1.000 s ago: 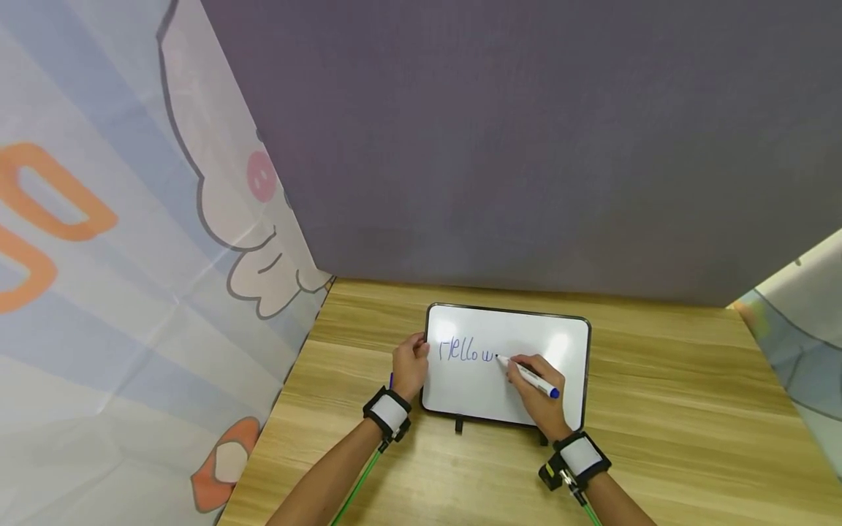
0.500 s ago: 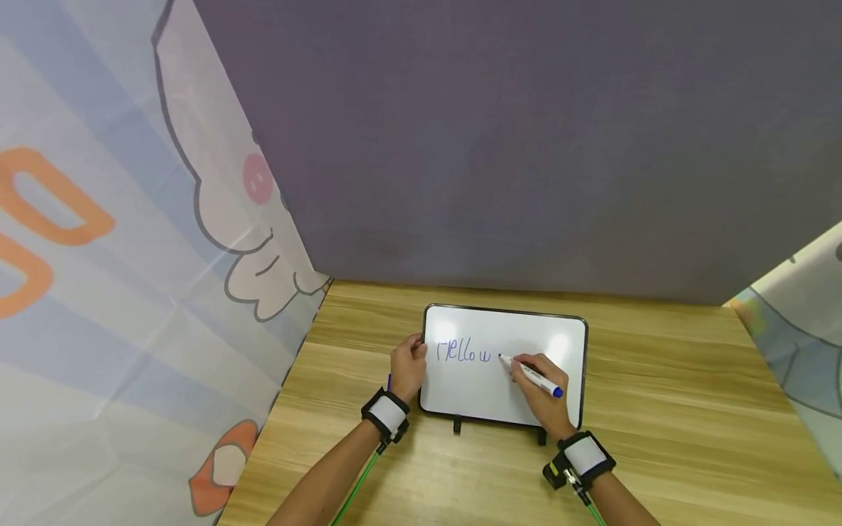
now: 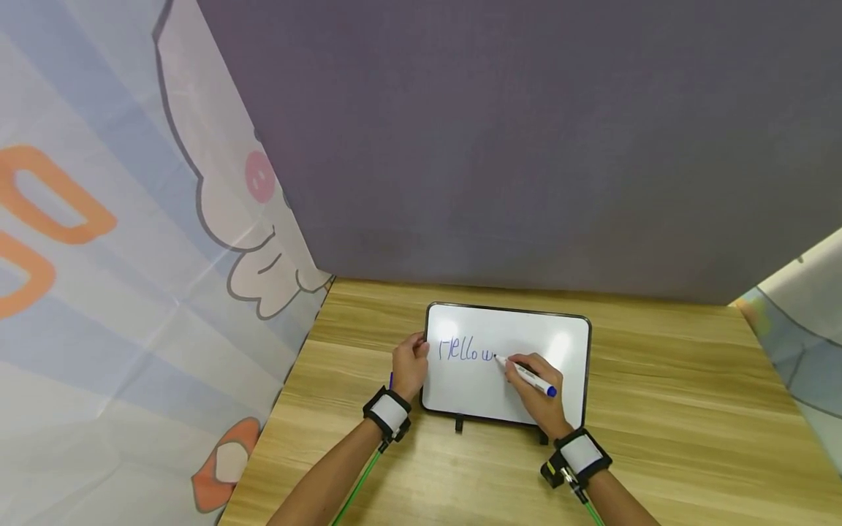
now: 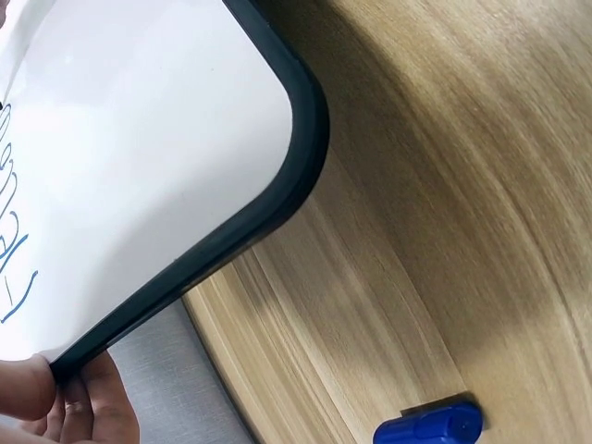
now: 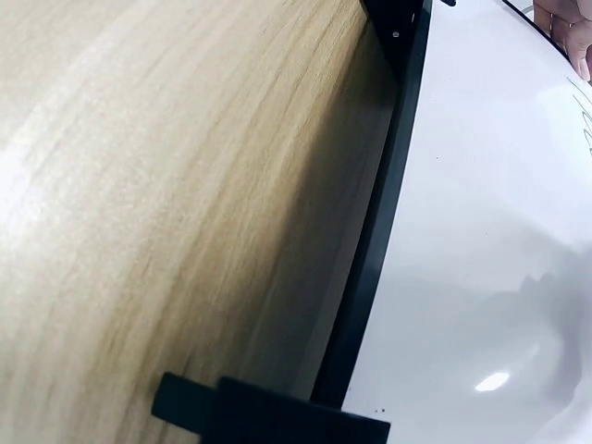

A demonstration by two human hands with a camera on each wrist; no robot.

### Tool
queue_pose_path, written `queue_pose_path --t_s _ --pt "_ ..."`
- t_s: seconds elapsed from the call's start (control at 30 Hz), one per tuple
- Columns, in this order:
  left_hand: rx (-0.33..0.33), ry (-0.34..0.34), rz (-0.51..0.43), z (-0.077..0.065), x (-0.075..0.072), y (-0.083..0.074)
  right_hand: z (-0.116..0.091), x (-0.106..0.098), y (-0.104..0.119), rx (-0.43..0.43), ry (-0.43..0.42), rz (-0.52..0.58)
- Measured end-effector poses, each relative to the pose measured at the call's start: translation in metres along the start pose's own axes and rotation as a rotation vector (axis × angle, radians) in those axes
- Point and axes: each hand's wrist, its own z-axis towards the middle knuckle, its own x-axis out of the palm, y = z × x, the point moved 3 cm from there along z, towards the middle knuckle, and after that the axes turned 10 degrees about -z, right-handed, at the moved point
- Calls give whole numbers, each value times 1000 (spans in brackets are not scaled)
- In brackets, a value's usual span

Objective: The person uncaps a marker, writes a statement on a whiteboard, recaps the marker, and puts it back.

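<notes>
The marker tip slips back left, from the bare gap half a second ago to just beside the last letter. The right hand (image 3: 536, 394) pinches the marker (image 3: 528, 377), fingers curled round its white barrel, blue end pointing back toward the wrist, tip at the board right after the "w". The left hand (image 3: 410, 365) grips the whiteboard (image 3: 520, 332) at its left edge; the left wrist view shows fingers (image 4: 88, 407) wrapped under the black frame, thumb on top. The board lies on the wooden tabletop (image 3: 658, 438), propped on small black feet (image 3: 458, 424), with blue writing (image 3: 465, 352) reading "Hellow" across its left half. A blue cap (image 4: 428, 427) lies on the wood near the left wrist. By my reading, the writing step is mid-word: the next stroke calls for steady pressure at the tip while the left hand braces the frame against sliding. Grey wall behind, cartoon-print curtain (image 3: 131, 292) at left.
</notes>
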Motion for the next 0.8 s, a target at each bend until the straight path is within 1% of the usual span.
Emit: queue_pose_path --t_s 0.17,0.43,0.53,0.67,0.8 --pt "4 -2 3 1 1 2 -1 1 -1 1 6 -9" --pt "0 2 4 2 1 1 -1 0 0 -41 6 -3" --pt "-14 5 7 2 0 1 -2 0 -1 -37 0 15" --pt "-32 7 5 2 1 1 -3 -1 -2 -10 -6 20" --pt "-33 10 2 1 1 1 -1 -5 10 0 -10 4"
